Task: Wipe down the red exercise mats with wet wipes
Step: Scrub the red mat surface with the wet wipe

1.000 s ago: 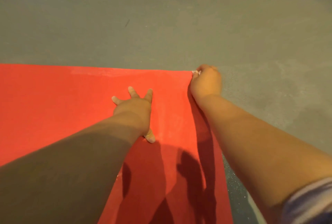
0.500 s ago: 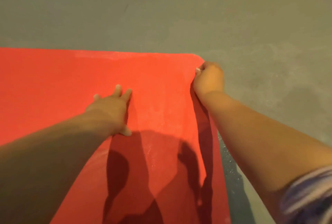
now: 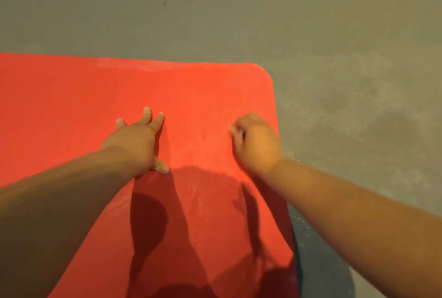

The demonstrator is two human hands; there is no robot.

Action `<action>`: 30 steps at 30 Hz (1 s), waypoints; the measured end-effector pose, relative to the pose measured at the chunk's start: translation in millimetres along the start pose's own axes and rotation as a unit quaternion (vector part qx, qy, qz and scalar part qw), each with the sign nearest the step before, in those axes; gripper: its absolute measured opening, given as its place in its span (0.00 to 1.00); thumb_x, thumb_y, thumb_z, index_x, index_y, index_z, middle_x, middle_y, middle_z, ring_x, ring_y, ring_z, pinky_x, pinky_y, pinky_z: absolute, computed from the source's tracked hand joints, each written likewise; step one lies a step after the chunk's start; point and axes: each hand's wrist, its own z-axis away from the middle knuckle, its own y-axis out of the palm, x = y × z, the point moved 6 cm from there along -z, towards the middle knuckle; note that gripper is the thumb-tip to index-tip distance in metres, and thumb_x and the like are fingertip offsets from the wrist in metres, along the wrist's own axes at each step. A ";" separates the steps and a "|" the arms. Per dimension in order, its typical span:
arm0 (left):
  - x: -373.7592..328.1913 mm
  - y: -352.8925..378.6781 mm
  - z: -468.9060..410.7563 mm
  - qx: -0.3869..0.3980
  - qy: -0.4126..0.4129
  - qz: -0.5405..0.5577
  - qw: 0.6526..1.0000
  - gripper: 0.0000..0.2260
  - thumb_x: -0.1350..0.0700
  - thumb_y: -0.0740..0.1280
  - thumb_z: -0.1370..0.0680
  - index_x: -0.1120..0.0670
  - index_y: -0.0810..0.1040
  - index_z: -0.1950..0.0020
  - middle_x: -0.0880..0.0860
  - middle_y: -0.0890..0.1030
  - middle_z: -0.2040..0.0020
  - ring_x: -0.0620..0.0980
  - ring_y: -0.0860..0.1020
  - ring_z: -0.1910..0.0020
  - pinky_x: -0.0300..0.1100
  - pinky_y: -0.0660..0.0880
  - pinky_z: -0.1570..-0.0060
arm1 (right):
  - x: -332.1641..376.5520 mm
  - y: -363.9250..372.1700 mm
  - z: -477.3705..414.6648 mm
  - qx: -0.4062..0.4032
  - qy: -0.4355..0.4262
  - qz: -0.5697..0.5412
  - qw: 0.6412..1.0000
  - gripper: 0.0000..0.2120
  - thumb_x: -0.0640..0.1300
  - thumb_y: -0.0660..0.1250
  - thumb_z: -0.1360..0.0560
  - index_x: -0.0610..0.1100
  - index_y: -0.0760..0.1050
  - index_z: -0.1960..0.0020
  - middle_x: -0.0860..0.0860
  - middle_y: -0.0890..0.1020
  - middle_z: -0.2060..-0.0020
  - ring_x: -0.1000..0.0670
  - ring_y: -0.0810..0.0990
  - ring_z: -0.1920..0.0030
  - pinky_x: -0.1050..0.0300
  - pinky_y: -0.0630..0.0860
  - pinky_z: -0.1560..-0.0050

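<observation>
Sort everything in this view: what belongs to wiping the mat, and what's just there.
For the job: red mat; left hand, flat on the mat; right hand, curled on a blurred white scrap, likely the wet wipe; pale dusty streak by the mat's far edge.
Just there: grey floor; small dark mark on it.

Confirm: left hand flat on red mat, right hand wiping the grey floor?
No. In the head view the right hand grips the wipe on the red mat, near its right edge, not on the floor. The left hand is flat on the mat.
</observation>
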 end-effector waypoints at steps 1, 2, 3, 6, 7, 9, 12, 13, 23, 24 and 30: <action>1.5 -1.9 -0.9 -0.004 0.001 0.001 1.000 0.59 0.39 0.78 0.39 0.44 0.41 0.22 0.47 0.39 0.22 0.70 0.53 0.27 0.57 0.60 0.31 | 8.5 3.3 15.4 0.025 -0.047 -0.015 0.998 0.07 0.42 0.64 0.24 0.41 0.75 0.60 0.43 0.76 0.61 0.41 0.75 0.59 0.52 0.66 0.56; 3.4 -3.5 -0.9 -0.011 0.006 -0.002 1.000 0.59 0.38 0.78 0.40 0.44 0.41 0.22 0.47 0.40 0.22 0.68 0.54 0.26 0.55 0.61 0.31 | 9.6 2.8 17.9 0.040 -0.074 -0.019 0.996 0.08 0.43 0.64 0.23 0.41 0.75 0.60 0.44 0.75 0.62 0.41 0.75 0.59 0.52 0.67 0.57; 6.8 -5.6 -1.4 -0.020 0.010 -0.008 1.000 0.58 0.38 0.78 0.40 0.44 0.43 0.22 0.47 0.41 0.21 0.65 0.57 0.26 0.53 0.61 0.31 | 2.4 -0.6 5.2 0.026 -0.072 -0.011 0.997 0.09 0.44 0.64 0.23 0.41 0.75 0.59 0.43 0.76 0.61 0.41 0.75 0.58 0.51 0.67 0.56; 28.3 -7.7 -7.2 -0.056 -0.023 0.005 0.998 0.57 0.36 0.78 0.42 0.45 0.48 0.22 0.49 0.47 0.21 0.58 0.62 0.27 0.52 0.66 0.33 | -45.8 -24.5 -56.7 -0.107 0.120 0.030 0.987 0.10 0.44 0.61 0.22 0.37 0.76 0.52 0.37 0.78 0.51 0.39 0.76 0.49 0.49 0.66 0.49; 41.1 -8.1 -9.6 -0.062 -0.069 0.038 0.995 0.59 0.34 0.77 0.44 0.45 0.48 0.22 0.52 0.48 0.21 0.62 0.62 0.27 0.55 0.66 0.33 | -57.7 -28.6 -74.0 -0.139 0.182 0.029 0.973 0.11 0.43 0.61 0.21 0.36 0.76 0.49 0.36 0.78 0.48 0.39 0.75 0.46 0.50 0.65 0.47; 60.4 -5.9 -14.9 -0.053 -0.134 0.078 0.986 0.62 0.31 0.76 0.46 0.47 0.46 0.22 0.59 0.48 0.22 0.66 0.62 0.29 0.59 0.61 0.31 | -66.8 -26.2 -103.3 -0.165 0.252 0.021 0.953 0.11 0.41 0.59 0.21 0.36 0.75 0.44 0.37 0.76 0.43 0.39 0.73 0.42 0.52 0.64 0.43; 67.9 -8.7 -20.8 -0.041 -0.122 0.041 0.991 0.60 0.30 0.74 0.42 0.48 0.45 0.22 0.61 0.47 0.22 0.62 0.65 0.29 0.58 0.61 0.30 | -49.3 -17.2 -134.4 -0.163 0.282 0.044 0.944 0.12 0.38 0.58 0.22 0.37 0.75 0.43 0.38 0.76 0.42 0.40 0.75 0.42 0.52 0.67 0.42; 68.7 -12.4 -22.6 -0.042 -0.108 0.032 0.993 0.58 0.32 0.74 0.40 0.47 0.44 0.22 0.59 0.46 0.22 0.61 0.65 0.29 0.57 0.62 0.30 | -31.5 -10.4 -145.6 -0.150 0.260 0.061 0.952 0.12 0.37 0.57 0.22 0.37 0.76 0.43 0.39 0.78 0.43 0.40 0.75 0.42 0.52 0.68 0.43; 118.9 -9.5 -13.2 -0.027 -0.120 0.080 0.989 0.52 0.42 0.76 0.33 0.50 0.46 0.21 0.58 0.47 0.21 0.59 0.61 0.26 0.52 0.63 0.30 | 120.6 66.0 -169.5 -0.013 0.015 0.013 1.000 0.10 0.38 0.60 0.23 0.38 0.77 0.47 0.39 0.80 0.47 0.41 0.75 0.44 0.54 0.66 0.43; 132.8 -4.8 -9.4 -0.020 -0.149 0.088 0.985 0.53 0.38 0.76 0.35 0.49 0.45 0.21 0.60 0.48 0.22 0.63 0.61 0.27 0.54 0.65 0.31 | 93.7 50.4 -166.0 -0.050 0.065 0.013 0.997 0.10 0.38 0.60 0.23 0.37 0.77 0.48 0.38 0.79 0.47 0.40 0.75 0.45 0.53 0.66 0.44; 152.2 -3.0 -6.5 -0.001 -0.175 0.084 0.981 0.57 0.32 0.74 0.38 0.45 0.40 0.22 0.66 0.44 0.23 0.68 0.61 0.28 0.56 0.59 0.29 | 99.1 58.6 -181.5 -0.080 0.163 0.005 0.983 0.11 0.35 0.59 0.25 0.37 0.78 0.47 0.39 0.79 0.46 0.40 0.77 0.45 0.52 0.70 0.45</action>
